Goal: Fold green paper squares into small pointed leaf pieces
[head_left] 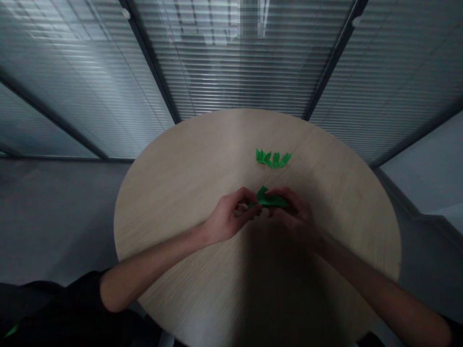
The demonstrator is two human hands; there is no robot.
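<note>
The left hand and right hand are curled closed, pinching a folded green paper strip between them above the round wooden worktop, while a row of small green paper pieces lies farther across, well apart, with slatted blinds beyond.

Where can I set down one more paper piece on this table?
Bare wood lies left of the left hand, toward the wooden table's rim, and right of the green paper pieces and right hand. Crowded: between both hands, around the folded green paper.
</note>
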